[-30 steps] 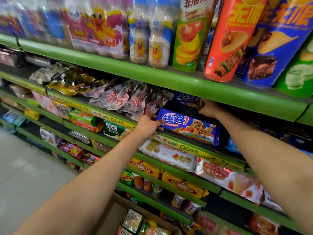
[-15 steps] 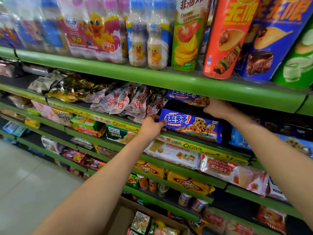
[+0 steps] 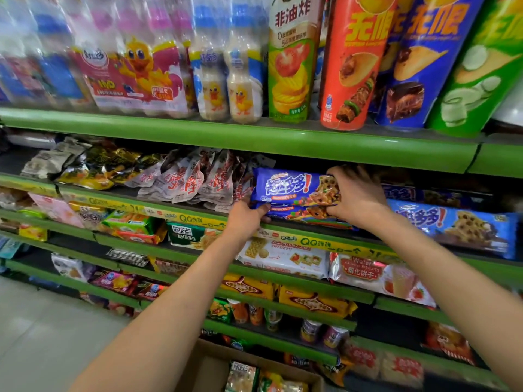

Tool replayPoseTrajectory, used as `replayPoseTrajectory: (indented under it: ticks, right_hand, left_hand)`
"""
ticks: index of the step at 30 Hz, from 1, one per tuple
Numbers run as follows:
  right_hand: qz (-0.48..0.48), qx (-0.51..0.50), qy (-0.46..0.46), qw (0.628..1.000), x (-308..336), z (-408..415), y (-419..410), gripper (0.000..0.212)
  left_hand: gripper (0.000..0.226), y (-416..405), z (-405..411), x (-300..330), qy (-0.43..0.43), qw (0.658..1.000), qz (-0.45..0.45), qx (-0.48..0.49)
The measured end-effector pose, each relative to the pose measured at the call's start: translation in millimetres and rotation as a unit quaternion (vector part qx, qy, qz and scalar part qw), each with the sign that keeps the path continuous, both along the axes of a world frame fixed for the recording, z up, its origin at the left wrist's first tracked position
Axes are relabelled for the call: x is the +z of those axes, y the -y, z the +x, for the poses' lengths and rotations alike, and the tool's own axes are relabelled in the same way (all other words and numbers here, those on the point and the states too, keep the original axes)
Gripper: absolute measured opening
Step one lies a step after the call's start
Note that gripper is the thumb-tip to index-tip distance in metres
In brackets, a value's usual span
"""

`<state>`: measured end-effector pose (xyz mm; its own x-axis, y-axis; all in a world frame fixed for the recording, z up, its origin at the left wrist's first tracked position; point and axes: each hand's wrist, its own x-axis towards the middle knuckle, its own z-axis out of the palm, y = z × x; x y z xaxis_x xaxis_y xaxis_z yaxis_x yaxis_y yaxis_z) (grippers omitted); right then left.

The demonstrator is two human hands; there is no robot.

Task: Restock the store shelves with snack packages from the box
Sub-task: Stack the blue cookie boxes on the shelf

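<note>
Head view: blue cookie pack (image 3: 291,188) sits at the front edge of the second green shelf (image 3: 311,239), stacked on another blue pack (image 3: 297,213) beneath it. Right hand (image 3: 356,193) grips its right end, fingers curled over the top and thumb below. Left hand (image 3: 246,219) is at the left end, thumb pressed against the lower pack's corner, fingers tucked under and out of sight, so how far that grip is open I cannot tell. Just right, a matching blue pack (image 3: 455,227) lies flat along the same shelf. Just left, white-and-red pouches (image 3: 192,179) lean in a row. Up top, chip canisters (image 3: 353,60) stand upright. Bottom edge, the cardboard box (image 3: 209,363) sits on the floor with packages inside.
</note>
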<state>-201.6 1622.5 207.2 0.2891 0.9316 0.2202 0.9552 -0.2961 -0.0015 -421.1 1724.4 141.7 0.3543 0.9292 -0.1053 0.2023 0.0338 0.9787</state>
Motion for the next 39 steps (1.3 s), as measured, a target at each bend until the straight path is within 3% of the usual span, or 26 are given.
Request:
replayPoseTrajectory:
  ticks: [11,16,20,32,39]
  right_hand:
    - [0.055,-0.011,-0.036,0.998,-12,3,6,0.095]
    - [0.052,-0.016,-0.097,0.994,-13,10,12,0.102]
    - [0.056,-0.011,-0.151,0.987,-12,12,16,0.105]
    - [0.104,-0.021,-0.178,0.978,-4,21,12,0.087]
    - [0.09,-0.026,-0.16,0.983,1,20,12,0.088]
  left_hand:
    - [0.015,2,0,1,0.013,1.0,-0.001,0.01]
    - [0.008,3,1,0,0.012,1.0,0.0,0.019]
    - [0.016,3,1,0,0.013,1.0,0.006,0.017]
    - [0.013,5,-2,-2,0.023,1.0,-0.005,0.018]
    - [0.014,7,-3,-1,0.028,0.999,-0.003,0.021]
